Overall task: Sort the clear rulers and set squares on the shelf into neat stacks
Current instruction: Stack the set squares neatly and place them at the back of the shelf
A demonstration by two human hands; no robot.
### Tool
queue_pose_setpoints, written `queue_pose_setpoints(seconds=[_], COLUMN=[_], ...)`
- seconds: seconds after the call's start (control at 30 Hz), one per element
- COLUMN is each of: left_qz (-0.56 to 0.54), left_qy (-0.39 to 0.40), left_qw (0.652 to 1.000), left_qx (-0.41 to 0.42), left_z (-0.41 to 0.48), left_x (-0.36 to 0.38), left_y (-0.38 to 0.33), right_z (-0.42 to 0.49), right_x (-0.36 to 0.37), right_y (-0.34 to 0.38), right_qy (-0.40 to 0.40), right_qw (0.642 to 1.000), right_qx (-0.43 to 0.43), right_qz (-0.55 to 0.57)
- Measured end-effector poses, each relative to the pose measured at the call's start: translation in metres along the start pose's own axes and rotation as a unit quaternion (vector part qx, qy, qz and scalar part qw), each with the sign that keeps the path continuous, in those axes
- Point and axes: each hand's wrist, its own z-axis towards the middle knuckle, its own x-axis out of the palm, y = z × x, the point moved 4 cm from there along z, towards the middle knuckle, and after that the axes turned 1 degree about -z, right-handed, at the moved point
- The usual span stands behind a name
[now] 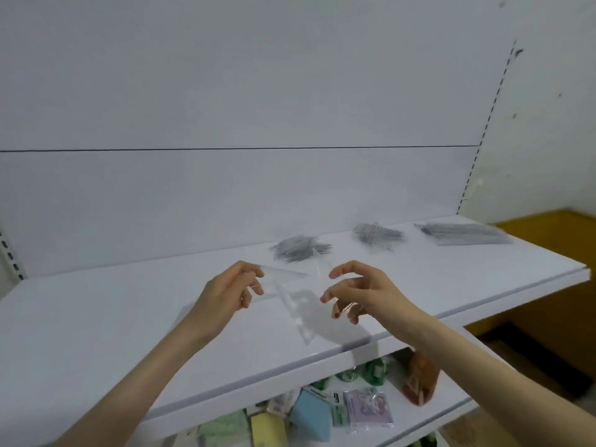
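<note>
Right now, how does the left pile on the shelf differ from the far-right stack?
The left pile is splayed at many angles with a spiky outline; the right stack has lined-up edges and forms one long rectangle. The left pile sits midway along the shelf; the right stack sits near its right end. Both are clear plastic with grey markings, lying flat near the back.

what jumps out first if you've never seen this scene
The left hand and right hand at centre, pinching clear pieces between them over the white shelf. Behind them sit a messy pile, a second pile and, far right, a neater stack.
</note>
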Motion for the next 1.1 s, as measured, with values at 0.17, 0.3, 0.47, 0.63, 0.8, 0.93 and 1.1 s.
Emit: queue_pose_setpoints(seconds=[0.17,0.3,0.47,0.63,0.8,0.93,1.1], left_qz=[0.108,0.166,0.147,0.133,0.183,0.182,0.189], left_qy=[0.023,0.04,0.046,0.018,-0.037,-0.082,-0.107], left_qw=[0.992,0.98,0.983,0.987,0.98,0.979,0.975], left_qx=[0.055,0.107,0.097,0.089,0.073,0.033,0.037], left_z=[0.025,0.044,0.071,0.096,0.11,0.114,0.113], left_x=[0.05,0.095,0.151,0.198,0.224,0.227,0.224], left_y=[-0.005,-0.015,-0.012,-0.004,-0.004,0.001,-0.002], right_z=[-0.003,0.007,0.022,0.064,0.143,0.196,0.224], right_x=[-0.052,-0.098,-0.161,-0.241,-0.281,-0.248,-0.211], right_y=[-0.004,-0.015,-0.036,-0.053,-0.052,-0.06,-0.097], right_qy=[-0.082,-0.115,-0.1,-0.111,-0.148,-0.087,-0.007], right_qw=[0.988,0.98,0.982,0.971,0.863,0.746,0.7], right_qx=[0.018,0.033,0.045,0.026,-0.119,-0.285,-0.314], right_qz=[-0.13,-0.159,-0.152,-0.211,-0.468,-0.596,-0.641])
